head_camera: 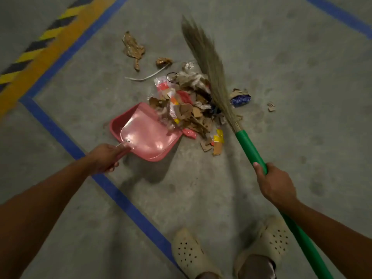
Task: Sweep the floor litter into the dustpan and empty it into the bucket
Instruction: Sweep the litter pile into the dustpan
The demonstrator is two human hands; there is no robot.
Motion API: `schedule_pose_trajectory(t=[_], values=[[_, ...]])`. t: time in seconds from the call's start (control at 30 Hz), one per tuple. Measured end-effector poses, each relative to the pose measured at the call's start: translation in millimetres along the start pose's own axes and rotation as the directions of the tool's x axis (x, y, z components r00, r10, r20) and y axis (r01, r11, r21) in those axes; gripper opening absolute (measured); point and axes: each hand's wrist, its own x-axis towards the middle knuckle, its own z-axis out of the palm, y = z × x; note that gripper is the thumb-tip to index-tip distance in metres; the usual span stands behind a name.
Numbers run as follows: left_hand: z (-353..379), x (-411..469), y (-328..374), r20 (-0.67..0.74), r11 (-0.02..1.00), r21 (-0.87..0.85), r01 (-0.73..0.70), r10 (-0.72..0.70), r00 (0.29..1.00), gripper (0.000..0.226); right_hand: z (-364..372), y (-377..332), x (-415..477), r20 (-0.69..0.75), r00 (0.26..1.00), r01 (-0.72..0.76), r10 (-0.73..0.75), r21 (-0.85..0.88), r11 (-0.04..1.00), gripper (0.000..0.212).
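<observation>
I'm gripping the dustpan [147, 133] by its handle with my left hand [107, 158], fingers curled round it, and wrapping my right hand [275, 186] round the broom [249, 150]. The litter [191, 109] is lying between them, touching the dustpan's lip; I'm judging it light, flimsy, easily scattered.

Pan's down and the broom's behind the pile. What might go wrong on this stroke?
The blue wrapper and a cardboard scrap lie on the other side of the broom from the dustpan, so this stroke would likely miss them. Cardboard bits by the dustpan's near corner may slide past its lip. The crumpled paper lies apart from the pile and needs its own pass.
</observation>
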Motion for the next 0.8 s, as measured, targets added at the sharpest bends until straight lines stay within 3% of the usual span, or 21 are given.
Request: schedule_pose_trajectory(t=[0.13,0.23,0.43,0.67,0.8], values=[[18.9,15.2,22.4,0.088,0.999,0.012,-0.032,0.031,0.996,0.098,1.3,8.9,-2.9,-0.012,0.999,0.04,-0.041,-0.016,0.999,0.048],[27.4,14.9,34.9,0.085,1.0,0.007,-0.009,0.009,0.996,0.075,-8.0,14.9,-4.7,-0.014,0.997,0.073,-0.074,-0.053,0.996,0.048],[32.3,6.3,46.1,0.055,0.999,-0.032,-0.041,0.042,0.998,0.06,-25.7,22.7,-13.6,0.066,0.983,0.179,-0.173,-0.103,0.978,0.046],[33.8,-1.1,42.4,0.031,0.995,-0.075,-0.067,0.07,0.997,0.059,-50.6,23.8,-19.8,0.109,0.963,0.256,-0.245,-0.094,0.962,0.039],[32.6,2.7,34.1,0.016,0.994,-0.092,-0.065,0.067,0.998,0.064,-67.7,23.0,-9.9,0.078,0.953,0.3,-0.294,-0.098,0.949,0.046]])
